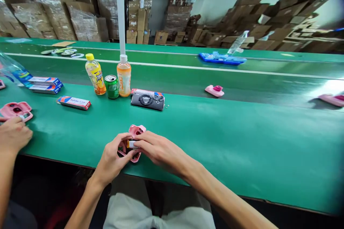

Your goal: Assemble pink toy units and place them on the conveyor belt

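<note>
An opened pink plastic case (136, 158) with dark inner parts lies on the green table close to its front edge. My left hand (114, 155) curls round its left side, thumb and fingers gripping it. From the right, my right hand (157, 146) reaches over the case with fingers closed on a small silver battery (132, 144) with amber tape at one end. The battery sits at the opening of the case; whether it touches the inside is hidden by my fingers. Behind my fingers, a raised pink part (137, 128) of the case shows.
Ahead stand a yellow-capped bottle (95, 75), a green can (111, 87), an orange drink bottle (124, 77) and a phone (147, 101). A narrow box (74, 102) lies left. At far left, a co-worker's hand (14, 134) touches another pink case (17, 109). Pink pieces (215, 90) rest on the belt.
</note>
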The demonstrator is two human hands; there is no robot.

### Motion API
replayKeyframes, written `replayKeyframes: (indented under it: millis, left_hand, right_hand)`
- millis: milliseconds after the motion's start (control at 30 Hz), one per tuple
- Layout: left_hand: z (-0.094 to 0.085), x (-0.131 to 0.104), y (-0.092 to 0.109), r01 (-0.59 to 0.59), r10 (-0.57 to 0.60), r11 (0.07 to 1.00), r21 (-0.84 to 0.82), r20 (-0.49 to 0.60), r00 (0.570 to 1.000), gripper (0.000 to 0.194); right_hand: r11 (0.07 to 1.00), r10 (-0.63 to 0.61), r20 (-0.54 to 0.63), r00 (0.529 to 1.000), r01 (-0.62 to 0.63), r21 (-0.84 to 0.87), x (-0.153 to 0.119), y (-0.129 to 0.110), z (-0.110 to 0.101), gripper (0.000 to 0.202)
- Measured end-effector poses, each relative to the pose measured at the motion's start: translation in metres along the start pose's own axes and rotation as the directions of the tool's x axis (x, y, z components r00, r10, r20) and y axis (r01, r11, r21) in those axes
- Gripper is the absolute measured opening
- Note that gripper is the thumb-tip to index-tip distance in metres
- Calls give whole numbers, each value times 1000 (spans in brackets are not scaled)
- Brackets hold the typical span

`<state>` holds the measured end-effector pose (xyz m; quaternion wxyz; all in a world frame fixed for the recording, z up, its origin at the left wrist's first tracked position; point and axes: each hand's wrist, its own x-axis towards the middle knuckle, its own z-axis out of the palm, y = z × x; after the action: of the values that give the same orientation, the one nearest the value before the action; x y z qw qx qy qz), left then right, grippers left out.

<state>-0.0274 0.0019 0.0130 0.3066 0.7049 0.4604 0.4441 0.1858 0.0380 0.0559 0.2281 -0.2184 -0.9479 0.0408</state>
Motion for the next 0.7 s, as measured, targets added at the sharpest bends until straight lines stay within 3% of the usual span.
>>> replayKeyframes:
  millis: [67, 133, 333, 700]
  left_hand:
    - [-1, 1, -1, 16, -16, 999, -34, 14, 1000, 45]
    - [-2, 2, 1, -2, 2, 1000, -7, 13, 1000, 40]
    - [-3, 0, 8, -94, 94, 992, 80, 3, 996, 27]
    - [-3, 2, 10, -65, 67, 997, 44, -29, 997, 17]
  right_hand:
    - [1000, -20, -67, 998, 21, 17, -2, 0, -1, 19]
    - [1000, -7, -100, 995, 10, 26, -2, -2, -1, 19]
    - [999, 46, -120, 992, -43, 25, -6, -6, 5, 19]
    - [1000, -2, -133, 991, 3, 3, -11, -5, 10, 21]
